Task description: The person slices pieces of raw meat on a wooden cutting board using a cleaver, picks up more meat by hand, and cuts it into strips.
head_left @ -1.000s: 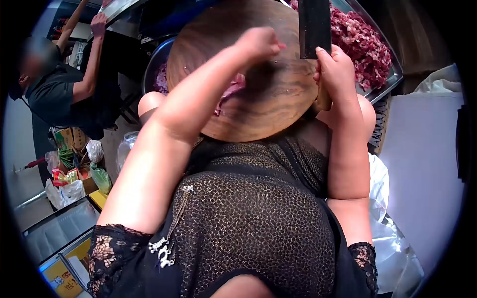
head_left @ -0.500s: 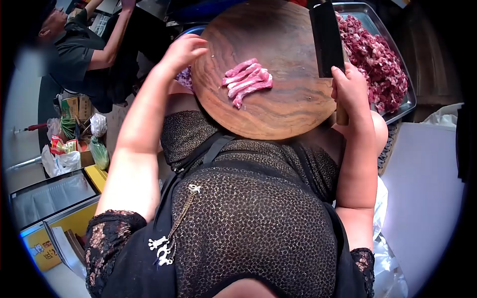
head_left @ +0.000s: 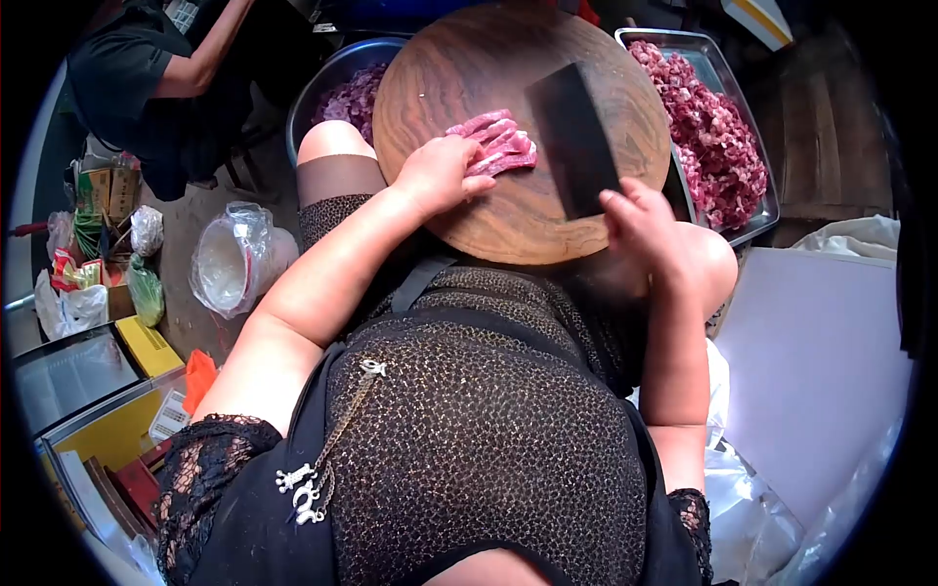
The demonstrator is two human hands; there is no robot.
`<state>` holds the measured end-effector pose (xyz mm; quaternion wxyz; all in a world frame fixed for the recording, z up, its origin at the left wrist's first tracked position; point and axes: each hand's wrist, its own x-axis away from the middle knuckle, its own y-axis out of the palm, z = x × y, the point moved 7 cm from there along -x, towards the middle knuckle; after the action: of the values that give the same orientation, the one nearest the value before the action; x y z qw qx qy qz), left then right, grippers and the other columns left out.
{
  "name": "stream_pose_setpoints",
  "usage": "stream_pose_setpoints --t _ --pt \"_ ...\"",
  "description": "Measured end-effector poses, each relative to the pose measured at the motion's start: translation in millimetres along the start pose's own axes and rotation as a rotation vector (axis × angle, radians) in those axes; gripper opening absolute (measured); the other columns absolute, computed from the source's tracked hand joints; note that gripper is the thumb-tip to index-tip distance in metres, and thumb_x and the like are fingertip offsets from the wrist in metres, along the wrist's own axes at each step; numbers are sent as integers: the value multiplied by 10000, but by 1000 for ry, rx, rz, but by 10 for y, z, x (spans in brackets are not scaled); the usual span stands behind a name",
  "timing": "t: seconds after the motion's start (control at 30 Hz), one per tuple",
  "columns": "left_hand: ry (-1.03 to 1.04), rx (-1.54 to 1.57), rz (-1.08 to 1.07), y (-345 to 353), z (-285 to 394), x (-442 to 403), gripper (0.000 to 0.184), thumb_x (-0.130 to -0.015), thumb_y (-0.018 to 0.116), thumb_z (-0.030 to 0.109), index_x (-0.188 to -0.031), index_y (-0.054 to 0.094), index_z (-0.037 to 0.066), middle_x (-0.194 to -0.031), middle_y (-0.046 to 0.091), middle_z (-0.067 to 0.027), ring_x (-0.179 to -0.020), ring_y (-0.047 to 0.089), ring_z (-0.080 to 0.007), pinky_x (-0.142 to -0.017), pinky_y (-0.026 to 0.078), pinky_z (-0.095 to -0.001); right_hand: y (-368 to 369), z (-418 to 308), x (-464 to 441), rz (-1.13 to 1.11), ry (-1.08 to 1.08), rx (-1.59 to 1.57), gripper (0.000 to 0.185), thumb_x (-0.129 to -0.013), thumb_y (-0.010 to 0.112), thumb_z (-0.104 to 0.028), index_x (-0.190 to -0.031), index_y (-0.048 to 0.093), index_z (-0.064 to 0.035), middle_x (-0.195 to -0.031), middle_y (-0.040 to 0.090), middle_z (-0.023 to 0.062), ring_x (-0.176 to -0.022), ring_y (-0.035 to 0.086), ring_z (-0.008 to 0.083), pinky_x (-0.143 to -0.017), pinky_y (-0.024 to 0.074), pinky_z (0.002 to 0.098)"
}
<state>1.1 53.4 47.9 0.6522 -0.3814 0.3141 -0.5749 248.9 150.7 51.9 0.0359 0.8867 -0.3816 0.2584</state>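
Nearest, the right hand (head_left: 643,223) was closed on the near end of a broad, dark cleaver (head_left: 575,142), its blade tilted and blurred over a round wooden board (head_left: 508,230). The left hand (head_left: 435,176), half open with its thumb apart, rested on the left ends of raw meat strips (head_left: 510,146), which lay on the board left of the blade. A misjudged stroke could cut the left fingers; the strips, probably slick, could slide under so light a hold. Farther out were a metal tray (head_left: 718,73) of chopped meat at right and a blue bowl (head_left: 301,112) of meat at left. Beyond, a white printed sheet (head_left: 169,415) and cartons (head_left: 107,190) carried no writing large enough to read.
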Motion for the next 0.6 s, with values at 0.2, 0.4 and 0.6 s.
stream_pose_setpoints --t 0.2,0.4,0.6 --pt "-188 1 -186 -31 -157 -83 185 -799 685 181 -937 693 58 -917 690 -160 -871 676 -314 -767 523 -411 295 116 74 47 81 -74 144 -982 530 -169 -945 538 -29 -614 511 15 -433 485 128 -397 396 284" --pt "118 58 118 -277 -149 -27 250 -789 732 211 -990 711 65 -1031 659 -141 -996 622 -324 -873 499 -395 232 -57 337 205 33 195 181 -975 527 -170 -904 547 -5 -602 529 48 -448 514 136 -432 422 303" --pt "181 57 245 -90 -334 -402 290 -784 761 265 -1009 727 85 -1056 644 -107 -1013 598 -314 -903 487 -384 343 -182 468 351 -226 567 229 -950 544 -189 -1079 643 -28 -872 675 224 -822 653 416 -713 513 463"
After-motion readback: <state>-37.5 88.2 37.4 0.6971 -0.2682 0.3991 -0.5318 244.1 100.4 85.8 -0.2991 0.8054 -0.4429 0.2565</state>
